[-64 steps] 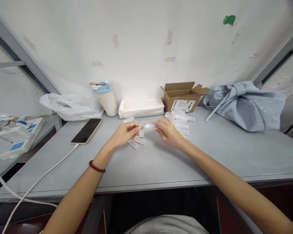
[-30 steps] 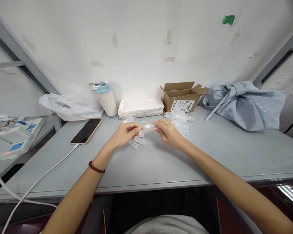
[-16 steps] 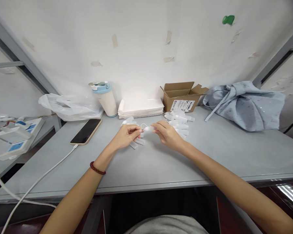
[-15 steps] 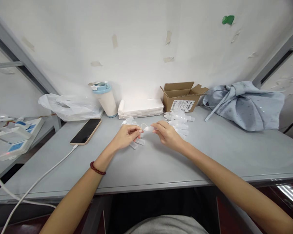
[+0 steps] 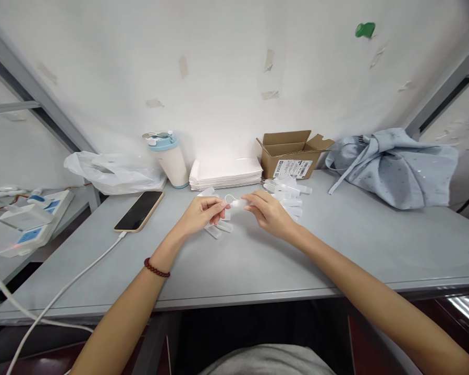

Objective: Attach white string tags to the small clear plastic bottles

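My right hand (image 5: 266, 212) is closed round a small whitish plastic bottle (image 5: 237, 203), its narrow end pointing left. A thin white strap (image 5: 230, 196) arcs above that end, between the hands. My left hand (image 5: 204, 212) pinches at the strap's left end; whatever tiny part lies between thumb and forefinger is hidden. Under and beside the left hand lie several translucent plastic tubes (image 5: 213, 230). Past the right hand, more translucent bottles (image 5: 293, 192) are heaped loosely.
Along the wall stand a tilted cup (image 5: 172, 164), a stack of white packets (image 5: 225, 174), an open cardboard box (image 5: 293, 156) and a grey-blue cloth bag (image 5: 398, 172). At left lie a phone (image 5: 139, 211) on a white cable (image 5: 74, 273) and a plastic bag (image 5: 113, 172).
The left fingers have shifted slightly left at the bottle's tip, and the strap's arc sits a little higher. The right hand keeps its hold, nearly unmoved.
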Available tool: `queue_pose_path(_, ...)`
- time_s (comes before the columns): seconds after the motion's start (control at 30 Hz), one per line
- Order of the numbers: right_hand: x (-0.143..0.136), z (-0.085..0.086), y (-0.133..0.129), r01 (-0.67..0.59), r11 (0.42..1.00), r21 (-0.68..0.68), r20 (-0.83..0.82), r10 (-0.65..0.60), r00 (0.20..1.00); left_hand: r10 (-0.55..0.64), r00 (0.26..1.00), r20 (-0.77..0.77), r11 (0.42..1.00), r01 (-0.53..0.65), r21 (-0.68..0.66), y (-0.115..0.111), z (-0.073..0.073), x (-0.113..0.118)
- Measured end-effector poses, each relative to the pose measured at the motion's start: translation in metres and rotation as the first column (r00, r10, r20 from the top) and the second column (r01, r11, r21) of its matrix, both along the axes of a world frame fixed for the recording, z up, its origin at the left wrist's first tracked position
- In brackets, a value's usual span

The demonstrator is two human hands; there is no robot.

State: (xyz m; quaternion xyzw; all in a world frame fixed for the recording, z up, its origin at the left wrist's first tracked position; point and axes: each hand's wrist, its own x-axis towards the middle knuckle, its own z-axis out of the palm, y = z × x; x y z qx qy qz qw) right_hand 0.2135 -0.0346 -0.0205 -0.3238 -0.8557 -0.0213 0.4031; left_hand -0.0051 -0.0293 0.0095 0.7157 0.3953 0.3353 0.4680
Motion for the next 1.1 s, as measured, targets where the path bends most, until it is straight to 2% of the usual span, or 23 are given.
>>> queue_pose_path(0.43, 0.000, -0.006, -0.002, -0.014, 0.999, 0.037, 0.013, 0.013, 1.000, 0.088, 0.995, 0.048, 0.995, -0.085, -0.056, -0.005, -0.005, 0.011)
queue_pose_path(0.57, -0.001, -0.007, -0.001, -0.013, 0.996, 0.089, 0.029, 0.010, 1.000, 0.100, 0.994, 0.051, 0.994, -0.097, -0.057, -0.005, -0.006, 0.013)
queue_pose_path(0.8, -0.002, -0.006, -0.001, 0.040, 0.989, 0.144, 0.115, -0.057, 0.992, 0.100, 0.995, -0.015, 0.995, -0.100, 0.002, -0.006, -0.004, 0.013)
queue_pose_path(1.1, -0.005, -0.001, 0.001, 0.090, 0.969, 0.230, 0.179, -0.133, 0.975, 0.112, 0.994, -0.005, 0.993, -0.111, 0.030, -0.001, -0.010, 0.007)
